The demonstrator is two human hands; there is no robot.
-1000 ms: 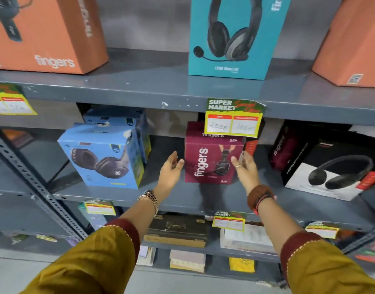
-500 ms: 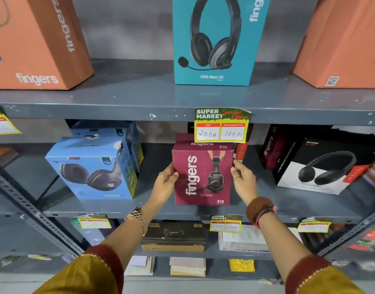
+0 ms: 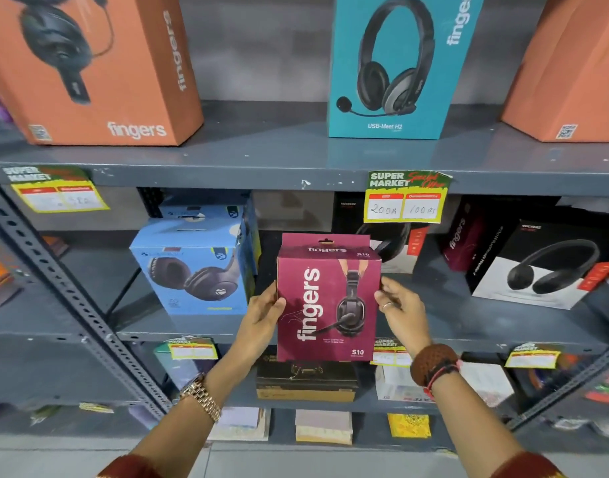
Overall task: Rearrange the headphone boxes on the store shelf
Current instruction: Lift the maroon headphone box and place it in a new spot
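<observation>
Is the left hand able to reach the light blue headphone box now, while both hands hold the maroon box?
Probably not yet. The left hand is pressed on the maroon Fingers S10 box, with the right hand opposite. The light blue headphone box stands close by, unobstructed, once that hand is free.

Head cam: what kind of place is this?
Most likely a supermarket's electronics aisle: grey metal shelving, boxed headphones such as the maroon Fingers S10 box, and a "Super Market" price tag reading 200 and 100 Rs.
</observation>
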